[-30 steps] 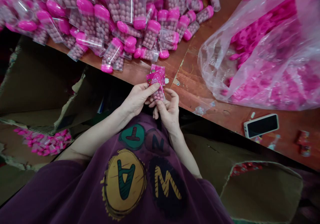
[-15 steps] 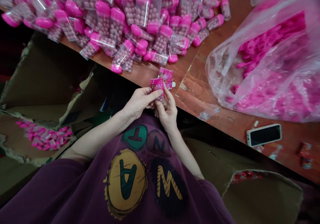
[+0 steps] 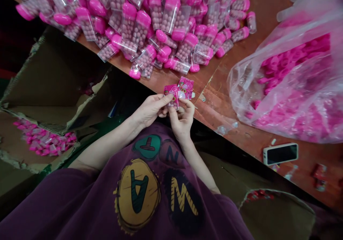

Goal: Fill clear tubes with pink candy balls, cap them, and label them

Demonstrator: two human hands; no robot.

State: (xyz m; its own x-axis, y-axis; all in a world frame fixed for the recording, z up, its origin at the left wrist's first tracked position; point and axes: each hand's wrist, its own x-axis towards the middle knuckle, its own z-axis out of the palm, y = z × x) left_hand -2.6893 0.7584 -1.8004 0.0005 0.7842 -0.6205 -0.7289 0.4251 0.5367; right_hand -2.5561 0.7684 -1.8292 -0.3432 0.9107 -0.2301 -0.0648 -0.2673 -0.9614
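My left hand (image 3: 150,108) and my right hand (image 3: 182,118) meet at the near edge of the wooden table (image 3: 241,132). Between their fingertips is a small candy container wrapped in a pink printed label (image 3: 171,91); the left thumb presses the label's left side, the right fingers pinch its right side. A second pink label (image 3: 186,85) lies just behind it on the table. A big pile of clear candy containers with pink caps (image 3: 150,21) covers the far part of the table.
A clear plastic bag of pink caps (image 3: 292,79) sits at the right. A white-edged phone (image 3: 280,153) lies near the table's front edge. Cardboard boxes stand below: one at the left holds pink containers (image 3: 43,141), another at the lower right (image 3: 276,211).
The view has shifted, so everything sits lower and more to the right. My hands stay together on the labelled container, and my right fingers have moved up along the label's right side.
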